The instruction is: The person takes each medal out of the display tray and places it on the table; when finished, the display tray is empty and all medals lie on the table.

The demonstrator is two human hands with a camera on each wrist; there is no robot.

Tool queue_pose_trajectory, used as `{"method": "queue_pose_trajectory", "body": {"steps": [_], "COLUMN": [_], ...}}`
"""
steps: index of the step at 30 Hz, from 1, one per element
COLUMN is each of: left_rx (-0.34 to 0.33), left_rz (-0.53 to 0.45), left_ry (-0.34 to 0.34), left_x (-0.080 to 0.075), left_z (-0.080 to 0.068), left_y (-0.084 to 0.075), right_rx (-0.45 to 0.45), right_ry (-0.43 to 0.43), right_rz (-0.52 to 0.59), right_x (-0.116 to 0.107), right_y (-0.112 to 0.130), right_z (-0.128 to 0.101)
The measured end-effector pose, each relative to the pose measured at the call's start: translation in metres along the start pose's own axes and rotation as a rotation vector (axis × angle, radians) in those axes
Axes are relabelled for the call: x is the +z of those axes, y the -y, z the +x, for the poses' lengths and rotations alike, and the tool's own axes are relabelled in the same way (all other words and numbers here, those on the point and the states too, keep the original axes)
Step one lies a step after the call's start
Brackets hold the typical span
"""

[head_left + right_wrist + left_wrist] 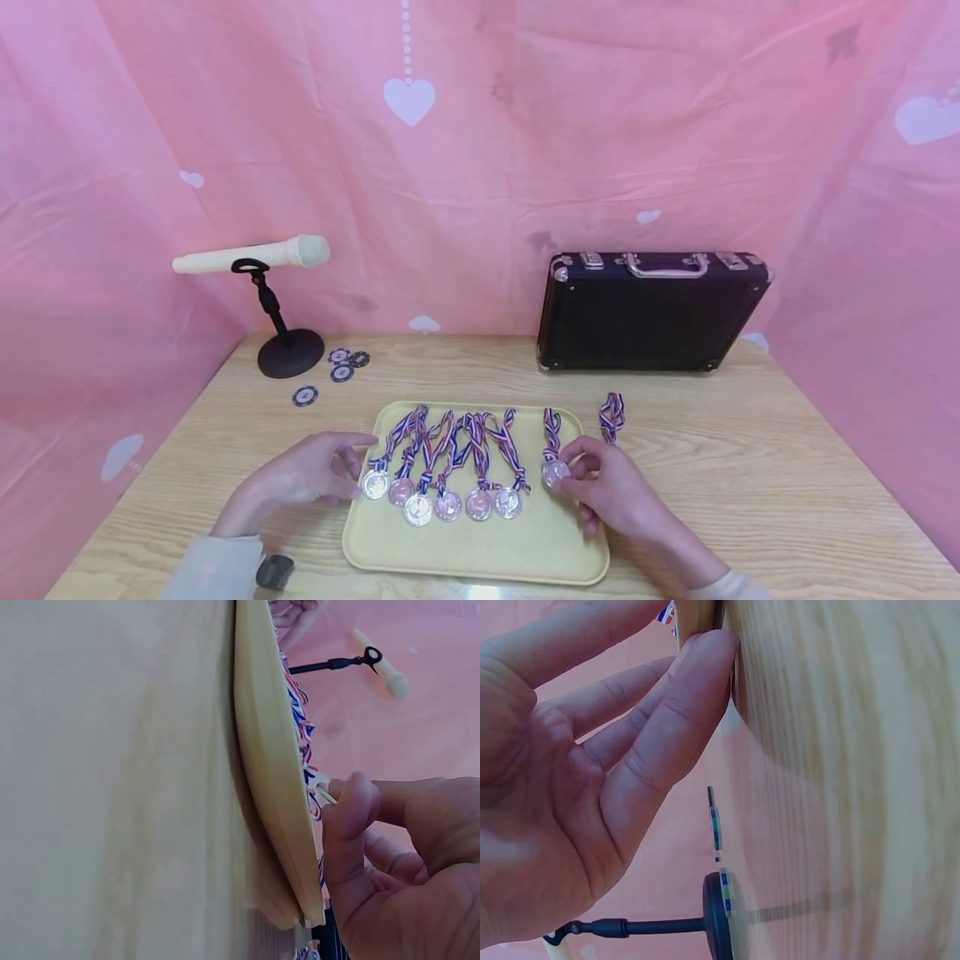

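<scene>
My left hand is at the left edge of the cream tray, its fingertips touching the tray's outer side. A row of several medals with striped ribbons lies on the tray, discs toward me and ribbons pointing away. Over the right part of the tray, my right hand pinches another medal by its disc between thumb and finger. Its ribbon stretches away toward the tray's far edge. Just beyond my right hand, off the tray, is one more striped ribbon; its lower end is hidden.
A black briefcase stands at the back right. At the back left, a white microphone rests on a black stand, with several poker chips beside it. Pink cloth hangs behind the wooden table.
</scene>
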State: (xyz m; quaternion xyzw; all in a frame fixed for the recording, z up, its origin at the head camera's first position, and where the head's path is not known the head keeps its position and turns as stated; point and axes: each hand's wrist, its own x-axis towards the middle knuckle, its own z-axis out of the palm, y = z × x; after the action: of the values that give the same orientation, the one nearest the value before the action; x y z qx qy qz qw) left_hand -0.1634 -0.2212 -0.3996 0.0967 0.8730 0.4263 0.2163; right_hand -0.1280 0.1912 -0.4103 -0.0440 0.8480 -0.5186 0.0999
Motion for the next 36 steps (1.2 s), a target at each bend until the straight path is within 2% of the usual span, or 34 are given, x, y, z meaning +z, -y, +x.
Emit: {"method": "queue_pose_trajectory", "body": {"steps": [8,13,20,26,28,30,36], "left_rx": [-0.015,-0.005,-0.012,-0.014,-0.012,-0.015,-0.036], "left_rz": [0.02,0.01,0.01,0.003,0.005,0.01,0.012], "left_ry": [-0.017,-0.013,-0.012,-0.009,-0.01,-0.013,-0.018], "left_x": [0.0,-0.001,0.001,0.001,0.0,0.0,0.0], "left_z": [0.0,0.0,0.0,0.001,0.002,0.002,0.001], "left_y": [-0.001,-0.001,-0.002,-0.001,-0.001,0.0,0.0], "right_rx": [0.011,-0.031,-0.066,-0.058,-0.038,-0.014,0.073], "right_ry": [-0.101,-0.134,-0.248,-0.312,-0.301,-0.255,-0.006], "right_rz": [-0.003,0.022,0.016,-0.01,-0.026,-0.043,-0.012], "right_x": [-0.013,-0.03,-0.07,-0.108,-0.114,-0.117,-0.116], "right_y": [0.004,0.013,0.019,-0.002,-0.013,-0.026,-0.055], "right_z": [0.007,0.011,0.016,0.013,0.011,0.008,0.002]}}
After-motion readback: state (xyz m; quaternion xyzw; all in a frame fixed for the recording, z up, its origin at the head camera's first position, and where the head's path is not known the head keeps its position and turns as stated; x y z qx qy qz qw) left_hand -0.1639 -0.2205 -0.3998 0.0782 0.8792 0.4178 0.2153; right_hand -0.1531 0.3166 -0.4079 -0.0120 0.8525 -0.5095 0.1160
